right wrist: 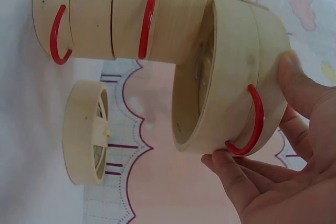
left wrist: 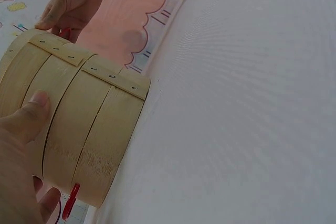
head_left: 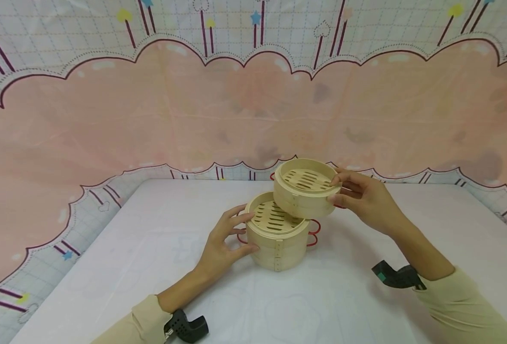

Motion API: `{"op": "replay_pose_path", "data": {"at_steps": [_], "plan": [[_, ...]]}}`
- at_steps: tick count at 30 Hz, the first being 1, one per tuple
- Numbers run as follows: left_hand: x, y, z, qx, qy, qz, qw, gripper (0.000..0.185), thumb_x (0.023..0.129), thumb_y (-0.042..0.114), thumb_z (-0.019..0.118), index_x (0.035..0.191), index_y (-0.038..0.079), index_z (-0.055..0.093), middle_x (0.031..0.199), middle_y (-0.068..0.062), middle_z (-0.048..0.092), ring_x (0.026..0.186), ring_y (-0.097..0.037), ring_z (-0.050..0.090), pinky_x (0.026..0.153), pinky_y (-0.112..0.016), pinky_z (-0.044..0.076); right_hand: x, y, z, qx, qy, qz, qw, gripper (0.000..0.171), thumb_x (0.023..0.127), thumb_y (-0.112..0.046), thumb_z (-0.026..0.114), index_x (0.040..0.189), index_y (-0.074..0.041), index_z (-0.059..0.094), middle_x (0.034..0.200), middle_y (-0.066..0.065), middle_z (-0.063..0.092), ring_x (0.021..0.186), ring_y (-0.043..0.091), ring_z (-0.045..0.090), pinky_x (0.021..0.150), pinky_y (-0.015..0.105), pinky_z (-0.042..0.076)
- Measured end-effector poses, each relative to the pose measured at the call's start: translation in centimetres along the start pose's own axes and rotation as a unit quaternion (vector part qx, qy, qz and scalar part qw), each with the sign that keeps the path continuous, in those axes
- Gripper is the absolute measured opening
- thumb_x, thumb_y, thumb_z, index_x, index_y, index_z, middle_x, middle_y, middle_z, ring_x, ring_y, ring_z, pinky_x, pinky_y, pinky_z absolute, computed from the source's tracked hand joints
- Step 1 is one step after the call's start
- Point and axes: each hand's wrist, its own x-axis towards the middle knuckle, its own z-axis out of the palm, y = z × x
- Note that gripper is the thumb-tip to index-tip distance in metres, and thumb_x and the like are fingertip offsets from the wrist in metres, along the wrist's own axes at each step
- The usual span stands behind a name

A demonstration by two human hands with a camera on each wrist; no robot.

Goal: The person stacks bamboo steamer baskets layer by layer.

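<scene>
Two bamboo steamer baskets (head_left: 278, 248) with red handles are stacked on the white table, a slatted floor showing in the top one. My left hand (head_left: 225, 241) grips this stack from its left side, thumb (left wrist: 32, 111) on the near wall and fingers over the rim. Another bamboo steamer basket (head_left: 307, 191) is tilted above the stack's right rear, overlapping its rim in the head view. The right hand (head_left: 365, 198) holds it by its right side, thumb and fingers on opposite edges of the wall, close to a red handle (right wrist: 257, 121).
A shallow round bamboo piece with crossed strips inside (right wrist: 79, 132) lies on the table beyond the stack, hidden in the head view. The white tabletop (head_left: 150, 267) spreads around the baskets. A patterned cloth (head_left: 193, 114) hangs behind the table's far edge.
</scene>
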Motion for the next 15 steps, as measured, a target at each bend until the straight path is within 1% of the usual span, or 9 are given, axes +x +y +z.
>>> {"op": "replay_pose_path", "data": {"at_steps": [4, 7, 11, 15], "plan": [[0.04, 0.08, -0.02, -0.001, -0.001, 0.003, 1.0000, 0.065, 0.068, -0.010, 0.080, 0.127, 0.000, 0.054, 0.136, -0.026, 0.042, 0.121, -0.031, 0.046, 0.078, -0.051, 0.052, -0.04, 0.04, 0.17, 0.001, -0.003, -0.003, 1.000, 0.024, 0.087, -0.009, 0.071, 0.105, -0.001, 0.057, 0.149, 0.015, 0.034, 0.124, 0.038, 0.047, 0.077, 0.026, 0.054], [0.02, 0.15, -0.04, -0.002, -0.001, 0.001, 1.0000, 0.065, 0.068, -0.009, 0.080, 0.127, 0.000, 0.054, 0.136, -0.025, 0.042, 0.118, -0.028, 0.049, 0.078, -0.051, 0.052, -0.01, 0.12, 0.34, 0.009, -0.007, -0.007, 1.000, 0.023, 0.087, -0.009, 0.071, 0.104, -0.001, 0.057, 0.148, 0.015, 0.036, 0.124, 0.038, 0.047, 0.077, 0.026, 0.054], [-0.01, 0.17, -0.04, -0.001, -0.001, 0.000, 1.0000, 0.066, 0.068, -0.009, 0.080, 0.128, 0.000, 0.054, 0.136, -0.025, 0.042, 0.113, -0.021, 0.052, 0.078, -0.050, 0.053, 0.08, 0.15, 0.61, 0.033, -0.015, -0.005, 0.999, 0.024, 0.087, -0.007, 0.070, 0.104, 0.001, 0.055, 0.145, 0.016, 0.038, 0.123, 0.038, 0.048, 0.077, 0.027, 0.055], [0.03, 0.12, -0.06, 0.000, -0.002, -0.001, 1.0000, 0.065, 0.068, -0.010, 0.080, 0.127, 0.000, 0.054, 0.136, -0.026, 0.042, 0.114, -0.020, 0.051, 0.078, -0.050, 0.053, 0.09, 0.06, 0.86, 0.061, -0.021, -0.001, 0.998, 0.024, 0.087, -0.005, 0.069, 0.105, 0.003, 0.054, 0.145, 0.017, 0.038, 0.124, 0.037, 0.047, 0.077, 0.026, 0.055]]}}
